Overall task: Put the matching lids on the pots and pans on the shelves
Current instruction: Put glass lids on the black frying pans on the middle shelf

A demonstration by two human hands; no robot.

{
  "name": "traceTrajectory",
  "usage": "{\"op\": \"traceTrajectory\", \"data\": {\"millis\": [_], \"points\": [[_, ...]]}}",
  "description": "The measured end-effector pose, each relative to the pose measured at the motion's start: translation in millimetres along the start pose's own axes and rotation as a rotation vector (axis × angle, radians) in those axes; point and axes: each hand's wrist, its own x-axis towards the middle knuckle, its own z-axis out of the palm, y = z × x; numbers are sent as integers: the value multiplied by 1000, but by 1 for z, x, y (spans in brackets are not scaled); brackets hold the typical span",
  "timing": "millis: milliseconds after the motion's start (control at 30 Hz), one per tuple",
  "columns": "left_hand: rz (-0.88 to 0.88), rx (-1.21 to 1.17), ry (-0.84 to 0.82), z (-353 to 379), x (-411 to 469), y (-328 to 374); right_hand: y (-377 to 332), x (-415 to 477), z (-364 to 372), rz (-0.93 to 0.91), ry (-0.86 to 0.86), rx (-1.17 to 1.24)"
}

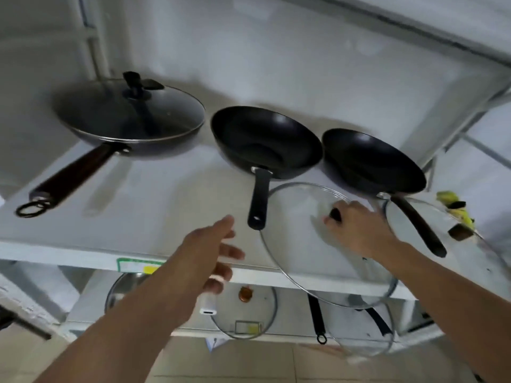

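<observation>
The right hand [356, 228] pinches the knob [335, 214] of a glass lid [304, 261] at the middle pan's [265, 139] five o'clock. Left hand [213, 255] spread, empty. The lid is likely stiff, breakable and slick; the knob is the safest hold.

right hand [356, 228] gripping glass lid [298, 261], left hand [213, 250] spread

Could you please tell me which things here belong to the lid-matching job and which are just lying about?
Job:
- lidded pan
- middle pan
- right pan
- glass lid, held by the right hand
- lid with copper knob on the lower shelf

Lying about:
- yellow-green item
- shelf label
</observation>
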Motion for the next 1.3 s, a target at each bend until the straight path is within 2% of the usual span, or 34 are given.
{"op": "traceTrajectory", "data": {"millis": [133,267,433,533,667,767,1000,1300], "points": [[-18,48,-75,47,28,13,9,13,16,-61,38,7],[-14,21,-39,60,45,17,22,-15,8,-87,5,135],[-37,70,-88,55,49,19,52,-94,-11,-5,12,455],[-40,49,-114,54,49,18,59,-103,-45,61,82,607],[-14,18,-123,54,50,16,33,-55,-101,-14,253,604],[-3,-23,-113,57,47,14,-4,10,-125,-105,291,518],[49,-77,-86,61,44,8,-79,159,-99,-194,193,308],[82,-58,-57,63,49,6,-122,246,-64,-186,143,222]]}}
